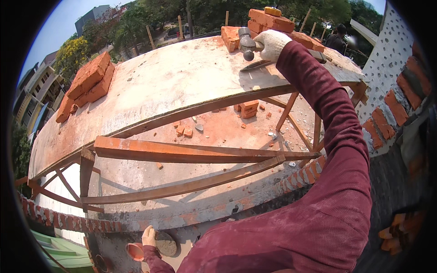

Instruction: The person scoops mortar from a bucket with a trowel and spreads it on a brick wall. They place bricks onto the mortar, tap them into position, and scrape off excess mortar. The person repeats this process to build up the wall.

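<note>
On top of the scaffold platform (173, 82), near its far edge, the right hand (272, 43) in a white knit glove has its fingers wrapped tight round a hammer (248, 44), the steel head hanging just over the boards. A trowel (256, 65) lies flat right beside it, blade pointing toward the middle of the platform. Just behind the hammer sits a brick pile (273, 25) with a yellow object on top; I cannot count the bricks in it for certain. A second stack (88, 84) rests at the left edge, well apart, leaving a wide bare stretch of dusty board between the two.

Low down, the bare left hand (149, 236) closes round a rounded grey lump (166, 245), with a small orange cup (135, 251) just beside it.

Under the platform, rusty steel bracing (191, 154) crosses over a concrete slab (218, 132) littered with brick fragments. A brick course (68, 220) curves along the slab's near rim. To the right rises a partly rendered brick wall (387, 104). Another person (337, 40) stands beyond the far end, against trees and buildings.
</note>
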Tool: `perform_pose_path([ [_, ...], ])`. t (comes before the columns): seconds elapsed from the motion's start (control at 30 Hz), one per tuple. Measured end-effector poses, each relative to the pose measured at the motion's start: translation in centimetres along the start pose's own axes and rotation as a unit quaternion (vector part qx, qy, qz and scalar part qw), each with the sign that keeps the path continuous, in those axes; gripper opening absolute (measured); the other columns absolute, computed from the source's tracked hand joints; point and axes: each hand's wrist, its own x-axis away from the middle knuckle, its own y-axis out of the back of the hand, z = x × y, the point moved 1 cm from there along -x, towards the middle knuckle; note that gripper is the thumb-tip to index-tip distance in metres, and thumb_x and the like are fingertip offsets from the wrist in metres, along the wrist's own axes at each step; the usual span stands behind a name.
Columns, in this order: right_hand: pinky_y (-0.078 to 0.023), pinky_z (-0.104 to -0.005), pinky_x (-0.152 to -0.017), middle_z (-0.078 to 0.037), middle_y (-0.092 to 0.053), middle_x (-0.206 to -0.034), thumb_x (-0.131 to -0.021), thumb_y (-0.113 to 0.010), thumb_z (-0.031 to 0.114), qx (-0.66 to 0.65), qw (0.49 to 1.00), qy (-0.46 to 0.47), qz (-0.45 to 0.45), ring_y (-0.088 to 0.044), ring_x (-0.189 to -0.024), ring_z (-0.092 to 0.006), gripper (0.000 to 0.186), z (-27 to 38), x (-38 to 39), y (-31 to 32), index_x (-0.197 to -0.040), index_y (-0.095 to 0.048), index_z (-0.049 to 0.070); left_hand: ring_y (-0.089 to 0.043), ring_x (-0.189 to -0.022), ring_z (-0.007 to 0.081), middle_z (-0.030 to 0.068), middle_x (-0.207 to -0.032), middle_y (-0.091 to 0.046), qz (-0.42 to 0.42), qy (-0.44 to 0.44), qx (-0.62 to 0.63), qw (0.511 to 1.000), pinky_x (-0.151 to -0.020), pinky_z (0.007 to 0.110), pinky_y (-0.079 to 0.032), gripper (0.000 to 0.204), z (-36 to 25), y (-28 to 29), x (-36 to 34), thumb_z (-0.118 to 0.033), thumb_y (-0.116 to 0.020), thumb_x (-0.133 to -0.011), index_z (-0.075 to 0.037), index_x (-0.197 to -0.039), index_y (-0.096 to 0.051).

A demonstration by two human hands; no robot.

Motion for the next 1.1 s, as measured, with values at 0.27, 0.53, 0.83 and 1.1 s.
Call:
perform_pose_path([
  [0.27, -0.055, -0.0388, -0.092, -0.016, -0.074, -0.114, -0.088, -0.064, 0.012, -0.026, 0.995, 0.08, 0.056, -0.071, -0.106, -0.0309, 0.035, -1.5, 2.9, -5.3, -0.123, -0.07, 0.009, -0.067, -0.092, 0.0179, 0.0098, -0.102, -0.074, -0.003, 0.019, -0.017, 1.0, -0.082, 0.033, -0.052, 0.043, 1.0, 0.5, 3.5, -0.032, -0.062, -0.099, 0.0, -0.127, -0.066],
  [0.53, -0.053, -0.0361, -0.098, -0.019, -0.07, -0.128, -0.096, -0.063, 0.012, 0.018, 0.996, 0.042, -0.073, -0.07, -0.116, -0.0298, 0.044, 1.5, 4.1, -4.7, -0.138, -0.061, 0.0, -0.067, -0.098, 0.0314, 0.0131, -0.111, -0.071, -0.021, 0.244, -0.116, 0.963, -0.084, 0.043, -0.053, 0.033, 14.3, 2.1, 17.5, -0.036, -0.058, -0.094, -0.008, -0.106, -0.069],
  [0.83, -0.057, -0.0338, -0.077, -0.018, -0.063, -0.112, -0.092, -0.072, 0.008, -0.532, 0.834, 0.118, -0.09, -0.065, -0.092, -0.0253, 0.065, 36.2, 20.5, 3.1, -0.149, -0.043, -0.005, -0.071, -0.107, 0.0308, 0.0189, -0.116, -0.073, -0.181, 0.228, 0.086, 0.953, -0.092, 0.04, -0.055, 0.047, 22.5, 6.6, 31.1, -0.036, -0.066, -0.094, -0.016, -0.137, -0.065],
  [1.1, -0.051, -0.0229, -0.05, -0.012, -0.067, -0.094, -0.08, -0.066, 0.004, -0.762, 0.584, 0.054, 0.273, -0.068, -0.073, -0.0212, 0.049, 71.8, 27.2, -5.3, -0.128, -0.059, -0.004, -0.063, -0.118, 0.0282, 0.0112, -0.115, -0.068, -0.306, -0.104, -0.211, 0.923, -0.1, 0.041, -0.05, 0.064, 8.5, 17.5, 36.7, -0.017, -0.077, -0.08, -0.016, -0.142, -0.06],
])
